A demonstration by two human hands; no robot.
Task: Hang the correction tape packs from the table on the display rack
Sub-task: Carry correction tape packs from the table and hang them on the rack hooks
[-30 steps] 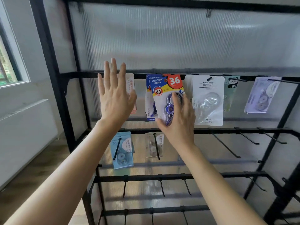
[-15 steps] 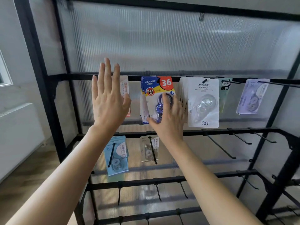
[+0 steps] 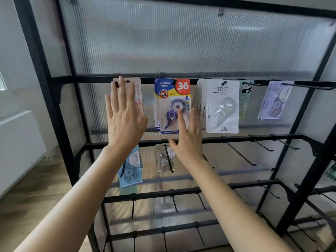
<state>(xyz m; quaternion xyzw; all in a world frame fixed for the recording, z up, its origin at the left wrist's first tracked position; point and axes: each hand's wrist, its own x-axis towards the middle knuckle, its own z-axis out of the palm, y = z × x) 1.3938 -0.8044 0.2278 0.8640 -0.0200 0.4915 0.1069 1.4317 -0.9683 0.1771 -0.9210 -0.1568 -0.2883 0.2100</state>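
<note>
While the right hand [image 3: 189, 142], fingers straight, touches the blue pack [image 3: 171, 99] hung at centre frame, the left hand [image 3: 123, 120] spreads flat over the pink pack [image 3: 138, 95]; pushing both squarely back seems wise.

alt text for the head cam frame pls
Two open hands reach a black display rack: the right hand touches a hanging blue correction tape pack with its forefinger, the left hand covers a pink pack beside it. More packs hang to the right and below.
</note>
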